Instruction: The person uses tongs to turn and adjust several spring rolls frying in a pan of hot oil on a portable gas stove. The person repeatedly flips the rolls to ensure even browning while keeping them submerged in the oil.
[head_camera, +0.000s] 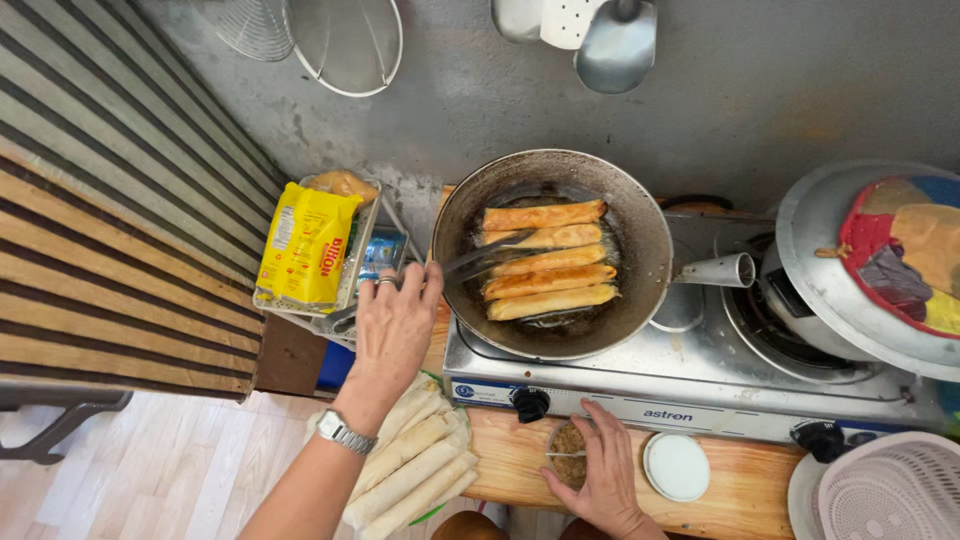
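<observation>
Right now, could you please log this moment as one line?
left hand: holds tongs over rolls in pan | right hand: on small jar

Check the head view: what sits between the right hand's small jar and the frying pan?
In the head view, the stove's steel front edge with its black knob lies between the jar under the right hand and the frying pan, plus a strip of wooden counter.

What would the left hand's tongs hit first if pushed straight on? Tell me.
Probably the second roll from the top: the tongs in the left hand already point into the pan at it, though depth is unclear.
</observation>
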